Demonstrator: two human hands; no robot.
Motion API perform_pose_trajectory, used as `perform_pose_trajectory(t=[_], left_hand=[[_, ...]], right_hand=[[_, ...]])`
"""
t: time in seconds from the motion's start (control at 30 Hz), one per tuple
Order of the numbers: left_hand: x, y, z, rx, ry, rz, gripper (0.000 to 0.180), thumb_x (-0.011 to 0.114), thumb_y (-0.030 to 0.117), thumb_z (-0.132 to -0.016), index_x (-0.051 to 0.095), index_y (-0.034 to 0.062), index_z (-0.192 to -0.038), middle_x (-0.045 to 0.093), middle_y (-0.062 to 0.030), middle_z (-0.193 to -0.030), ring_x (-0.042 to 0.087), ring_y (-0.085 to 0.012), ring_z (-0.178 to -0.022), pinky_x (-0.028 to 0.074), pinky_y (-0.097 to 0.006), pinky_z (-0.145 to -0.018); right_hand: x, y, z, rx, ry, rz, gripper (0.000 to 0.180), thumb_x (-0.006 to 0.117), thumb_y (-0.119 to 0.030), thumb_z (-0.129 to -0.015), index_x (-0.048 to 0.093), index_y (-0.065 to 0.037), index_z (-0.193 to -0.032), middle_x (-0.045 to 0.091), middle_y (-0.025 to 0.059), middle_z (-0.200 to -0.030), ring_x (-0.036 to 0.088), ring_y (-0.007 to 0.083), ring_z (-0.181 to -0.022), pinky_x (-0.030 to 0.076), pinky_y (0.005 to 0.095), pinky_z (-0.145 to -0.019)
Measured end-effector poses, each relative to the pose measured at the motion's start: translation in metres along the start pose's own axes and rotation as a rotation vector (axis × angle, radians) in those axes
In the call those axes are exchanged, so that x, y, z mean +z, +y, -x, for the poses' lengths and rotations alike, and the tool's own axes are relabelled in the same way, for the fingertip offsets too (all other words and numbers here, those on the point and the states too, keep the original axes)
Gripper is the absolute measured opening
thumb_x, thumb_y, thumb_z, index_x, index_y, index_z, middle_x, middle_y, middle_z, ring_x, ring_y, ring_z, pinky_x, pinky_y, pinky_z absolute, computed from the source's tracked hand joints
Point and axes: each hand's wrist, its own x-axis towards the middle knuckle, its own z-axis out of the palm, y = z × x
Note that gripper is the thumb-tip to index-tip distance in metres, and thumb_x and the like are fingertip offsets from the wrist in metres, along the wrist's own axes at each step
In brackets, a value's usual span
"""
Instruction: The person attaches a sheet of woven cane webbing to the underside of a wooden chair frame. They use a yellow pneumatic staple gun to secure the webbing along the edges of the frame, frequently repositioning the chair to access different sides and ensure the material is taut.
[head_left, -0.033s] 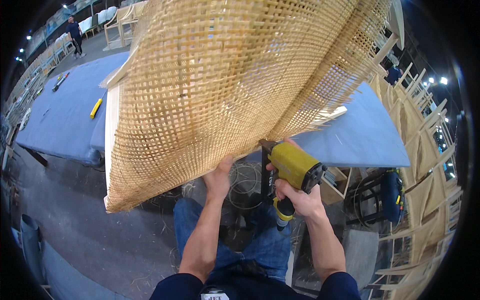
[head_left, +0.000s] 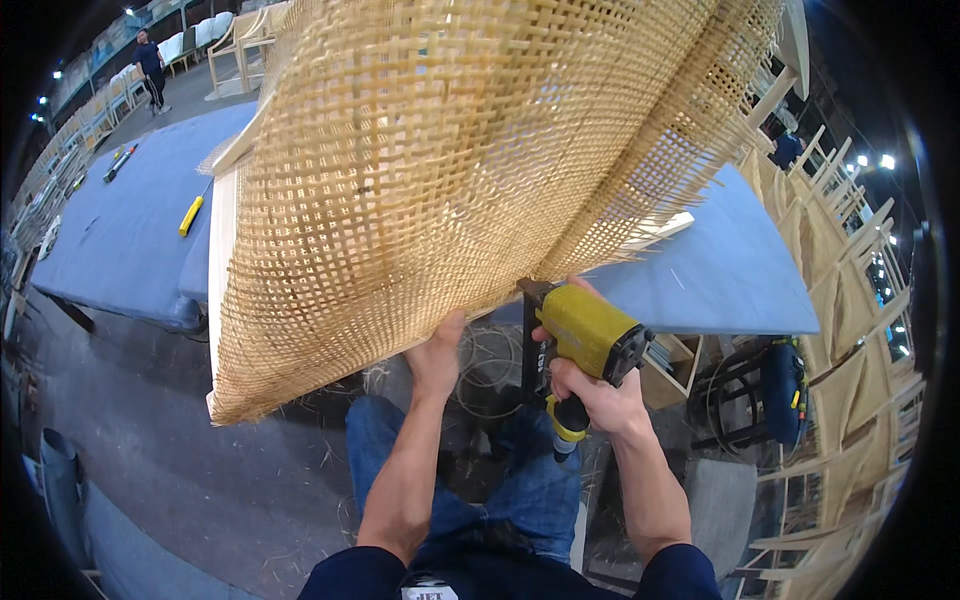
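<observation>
The woven cane sheet (head_left: 450, 170) fills the picture from 9 to 2 o'clock and hides most of the wooden frame (head_left: 222, 250). The left hand (head_left: 437, 358) presses under its lower edge; the fingers are hidden, so their state is unclear. The right hand (head_left: 597, 395), at 5 o'clock, grips the yellow staple gun (head_left: 585, 335).

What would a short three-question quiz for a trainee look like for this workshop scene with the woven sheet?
1. True or false: the right hand holds a yellow staple gun.
2. What does the left hand touch? A) the yellow knife on the table B) the lower edge of the woven cane sheet C) the blue power tool
3. Fill in: the long table behind the sheet has a ____ cover.

Key: 1 true; 2 B; 3 blue.
</observation>
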Motion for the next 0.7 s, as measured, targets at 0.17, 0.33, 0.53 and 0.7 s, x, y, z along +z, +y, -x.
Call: perform_pose_trajectory(t=[0.17,0.33,0.53,0.7], left_hand=[[-0.004,-0.001,0.004,-0.064,0.047,-0.069,0.035,0.069,0.009,-0.09,0.06,-0.004,-0.122,0.062,-0.0096,-0.118,0.059,-0.0196,-0.106,0.047,-0.033,-0.096],[-0.005,0.003,0.0,-0.061,-0.022,-0.041,0.036,0.067,0.008,-0.091,0.058,-0.0041,-0.123,0.062,-0.0085,-0.116,0.058,-0.0189,-0.103,0.047,-0.032,-0.094],[-0.009,-0.003,-0.008,0.031,-0.061,-0.103,0.037,0.059,0.01,-0.097,0.049,-0.0016,-0.131,0.059,-0.0132,-0.123,0.062,-0.0253,-0.11,0.054,-0.042,-0.094],[-0.005,-0.006,-0.004,0.014,-0.045,-0.141,0.037,0.057,0.01,-0.099,0.046,0.0001,-0.134,0.059,-0.0134,-0.122,0.063,-0.0263,-0.11,0.057,-0.046,-0.095]], right_hand=[[0.005,-0.005,0.0,-0.003,-0.005,0.024,0.079,0.056,0.011,-0.082,0.028,-0.008,-0.153,0.066,0.0116,-0.105,0.058,0.0091,-0.064,0.05,0.0238,-0.055],[0.007,0.001,0.002,0.044,0.032,0.027,0.08,0.055,0.012,-0.082,0.028,-0.01,-0.153,0.066,0.011,-0.101,0.058,0.0092,-0.063,0.049,0.0237,-0.054],[0.012,-0.003,0.007,-0.037,0.038,-0.002,0.081,0.054,0.014,-0.079,0.029,-0.01,-0.153,0.067,0.0137,-0.107,0.058,0.0093,-0.063,0.048,0.0229,-0.054],[0.012,-0.001,0.006,-0.035,0.01,0.041,0.081,0.055,0.011,-0.079,0.028,-0.008,-0.153,0.068,0.013,-0.107,0.059,0.0089,-0.065,0.049,0.0227,-0.055]])
